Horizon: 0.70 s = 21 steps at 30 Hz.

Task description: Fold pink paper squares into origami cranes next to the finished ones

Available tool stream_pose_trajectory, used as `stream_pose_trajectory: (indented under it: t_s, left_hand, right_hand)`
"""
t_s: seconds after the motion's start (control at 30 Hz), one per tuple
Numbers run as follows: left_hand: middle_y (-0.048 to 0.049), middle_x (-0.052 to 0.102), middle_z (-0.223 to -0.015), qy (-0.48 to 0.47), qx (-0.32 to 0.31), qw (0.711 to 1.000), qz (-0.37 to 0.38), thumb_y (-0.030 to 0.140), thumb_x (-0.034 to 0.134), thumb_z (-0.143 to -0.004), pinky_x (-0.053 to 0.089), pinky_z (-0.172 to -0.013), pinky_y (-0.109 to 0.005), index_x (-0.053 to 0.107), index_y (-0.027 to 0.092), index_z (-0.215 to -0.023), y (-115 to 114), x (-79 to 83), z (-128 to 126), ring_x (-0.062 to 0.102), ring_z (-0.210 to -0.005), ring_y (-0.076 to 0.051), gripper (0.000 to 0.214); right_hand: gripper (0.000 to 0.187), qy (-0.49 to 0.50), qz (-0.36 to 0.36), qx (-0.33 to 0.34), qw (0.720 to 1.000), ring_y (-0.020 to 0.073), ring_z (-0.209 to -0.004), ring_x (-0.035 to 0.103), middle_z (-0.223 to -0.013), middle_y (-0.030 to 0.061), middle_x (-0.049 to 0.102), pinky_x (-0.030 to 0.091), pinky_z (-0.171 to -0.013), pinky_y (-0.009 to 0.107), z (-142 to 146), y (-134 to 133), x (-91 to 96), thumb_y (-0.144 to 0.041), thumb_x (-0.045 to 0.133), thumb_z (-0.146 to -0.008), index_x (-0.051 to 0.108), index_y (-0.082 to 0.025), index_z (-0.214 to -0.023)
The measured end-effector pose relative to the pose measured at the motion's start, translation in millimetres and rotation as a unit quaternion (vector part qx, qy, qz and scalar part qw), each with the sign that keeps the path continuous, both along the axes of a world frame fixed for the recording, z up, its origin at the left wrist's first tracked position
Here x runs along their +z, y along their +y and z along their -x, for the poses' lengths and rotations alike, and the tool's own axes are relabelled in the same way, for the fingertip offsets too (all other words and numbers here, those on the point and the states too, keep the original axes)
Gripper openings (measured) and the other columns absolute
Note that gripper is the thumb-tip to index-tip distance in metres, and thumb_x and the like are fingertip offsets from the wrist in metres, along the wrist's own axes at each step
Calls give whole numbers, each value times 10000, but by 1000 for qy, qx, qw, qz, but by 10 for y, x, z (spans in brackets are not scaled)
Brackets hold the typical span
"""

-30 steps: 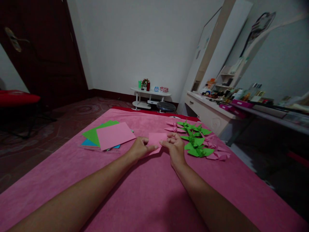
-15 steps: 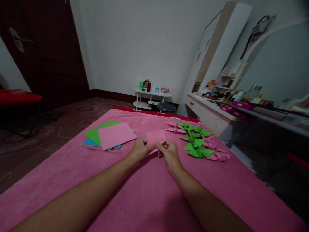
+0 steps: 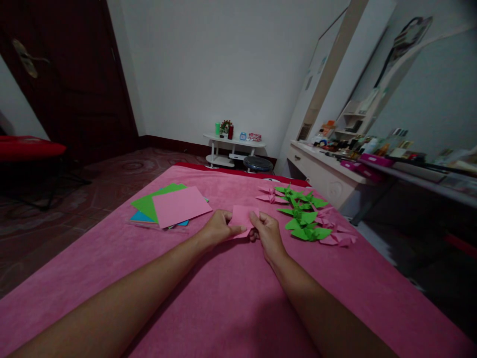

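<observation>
Between my hands is a small piece of pink origami paper (image 3: pixel 241 216), held just above the pink cloth. My left hand (image 3: pixel 219 228) grips its left side, thumb lying along the lower edge. My right hand (image 3: pixel 267 232) pinches the right side, with the thumb on top and the fingers curled beneath. The fingers partly hide the paper, so its folds are hard to make out. To the left lies a stack of coloured paper, a pink sheet (image 3: pixel 181 206) on top of a green sheet (image 3: pixel 145 203). On the right sit several folded green paper cranes (image 3: pixel 307 231) and pink paper cranes (image 3: pixel 272 197).
The pink cloth (image 3: pixel 208 298) covers the surface under my hands. Beyond its far edge stands a white side table (image 3: pixel 238 141) with small items. A dressing table (image 3: pixel 328 166) crowded with bottles is at right, a red chair (image 3: pixel 30 148) at left.
My right thumb has moved up and right across the paper, and my left thumb now shows along its lower edge. The paper has shifted slightly right.
</observation>
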<state>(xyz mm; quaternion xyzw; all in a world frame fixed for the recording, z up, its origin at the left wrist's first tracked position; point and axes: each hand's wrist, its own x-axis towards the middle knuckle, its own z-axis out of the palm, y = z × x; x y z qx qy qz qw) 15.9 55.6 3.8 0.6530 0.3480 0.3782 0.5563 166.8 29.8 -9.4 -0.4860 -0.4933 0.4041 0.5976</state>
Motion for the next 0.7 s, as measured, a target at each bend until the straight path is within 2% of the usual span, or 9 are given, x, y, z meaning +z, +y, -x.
stream_pose_trajectory:
  t_s: [0.13,0.23,0.3,0.43,0.5,0.57,0.7]
  left_hand:
    - [-51,647,-641,9,-41,998,44,240,755,-531,352,-486,-200,678,68,-711,80,70,95,542,-519,-119,260]
    - [-37,639,-611,-25,-31,998,48,207,797,-454,367,-475,-199,620,90,-766,195,155,206,549,-493,-118,377]
    - [-2,612,-552,-20,-20,999,44,196,810,-438,346,-440,-187,569,119,-845,281,197,294,529,-444,-109,479]
    - [30,599,-539,-6,63,998,30,168,818,-439,359,-430,-178,505,157,-934,399,227,430,544,-441,-113,586]
    - [37,596,-551,-31,99,994,18,164,823,-437,397,-460,-187,501,158,-933,419,233,449,562,-470,-114,591]
    - [35,603,-588,-82,126,989,10,179,826,-449,430,-501,-196,499,155,-945,419,245,432,577,-507,-108,594]
    - [14,615,-714,-194,160,968,18,276,824,-514,453,-555,-195,488,161,-1073,349,259,311,599,-584,-95,662]
  right_hand:
    - [284,-19,-23,18,999,64,-321,428,-412,-44,527,307,-321,163,-72,28,43,-377,710,-682,558,-142,-635]
    - [275,-12,-12,20,1000,83,-321,462,-430,-16,570,348,-316,176,-109,29,81,-377,706,-686,586,-130,-676]
    - [273,-8,11,49,999,92,-330,490,-447,0,594,382,-328,181,-118,15,110,-361,723,-668,593,-123,-688]
    - [274,-5,72,149,986,114,-378,563,-500,27,643,459,-389,195,-94,-40,169,-314,756,-631,593,-114,-725]
    - [299,4,86,178,980,136,-414,601,-547,39,668,488,-410,211,-67,-65,189,-310,757,-628,599,-115,-790]
    - [329,20,87,178,980,149,-444,626,-589,43,683,500,-419,214,-37,-81,197,-312,757,-627,599,-121,-841]
    - [331,62,70,120,988,148,-465,638,-596,43,683,487,-409,189,30,-107,187,-324,754,-629,591,-128,-840]
